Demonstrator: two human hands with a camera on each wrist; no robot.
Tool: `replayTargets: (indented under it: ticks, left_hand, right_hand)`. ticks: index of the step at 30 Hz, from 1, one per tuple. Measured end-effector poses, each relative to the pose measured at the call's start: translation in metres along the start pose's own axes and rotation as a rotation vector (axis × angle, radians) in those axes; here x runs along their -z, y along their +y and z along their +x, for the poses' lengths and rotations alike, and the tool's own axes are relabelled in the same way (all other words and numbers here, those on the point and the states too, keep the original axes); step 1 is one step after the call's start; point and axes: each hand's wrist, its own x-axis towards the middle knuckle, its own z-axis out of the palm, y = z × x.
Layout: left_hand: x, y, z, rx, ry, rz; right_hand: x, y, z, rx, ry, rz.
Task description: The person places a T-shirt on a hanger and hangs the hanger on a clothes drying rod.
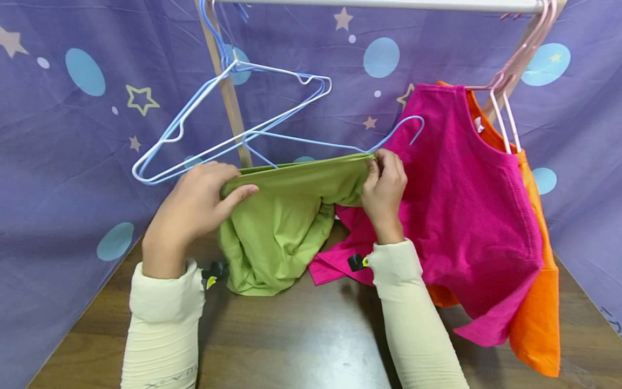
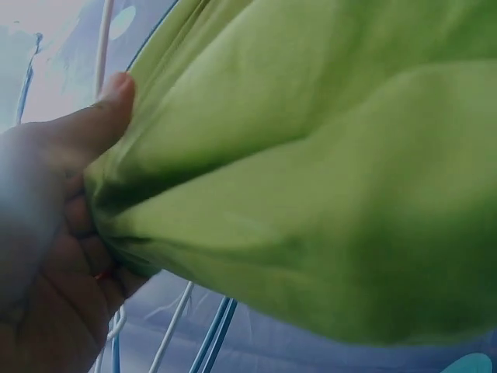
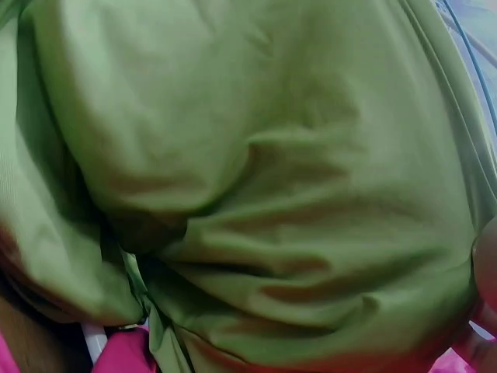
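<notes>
A green garment (image 1: 286,216) is stretched between both hands, its opening along the top and its lower part hanging in folds; its exact kind is unclear. My left hand (image 1: 187,202) grips its left end, thumb in front and fingers curled round the edge in the left wrist view. At the right upper corner my right hand (image 1: 385,189) pinches the fabric. A blue wire hanger (image 1: 311,141) sits partly inside the opening, hook pointing right above the right hand; its lower part is hidden. Green cloth (image 3: 295,171) fills most of the right wrist view.
White and blue hangers (image 1: 279,116) hang at the left of a rack bar (image 1: 389,5). At right, a magenta top (image 1: 466,216) and an orange garment (image 1: 536,313) hang on pink hangers. Below lies a wooden tabletop (image 1: 296,340); behind, a purple starred curtain (image 1: 311,48).
</notes>
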Motion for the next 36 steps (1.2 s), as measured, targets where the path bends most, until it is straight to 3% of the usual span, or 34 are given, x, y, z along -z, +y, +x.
replayTargets:
  ticks: [4,11,18,28,36]
  left_hand:
    - [0.006,-0.003,-0.003,-0.028,0.061,-0.026]
    - [0.015,-0.007,-0.009,-0.023,0.095,-0.078]
    - [0.019,-0.008,-0.012,-0.064,0.163,-0.086]
    - [0.016,-0.003,-0.008,-0.048,0.150,-0.106]
    - [0.006,0.001,-0.004,-0.037,0.087,-0.120]
  right_hand:
    - [0.002,0.005,0.002,0.033,-0.033,-0.011]
    - [0.007,0.011,0.003,0.051,-0.091,-0.019]
    - [0.012,0.013,0.005,0.089,-0.167,-0.025]
    - [0.016,0.019,0.005,0.180,-0.341,0.073]
    - [0.022,0.013,0.008,0.174,-0.425,0.162]
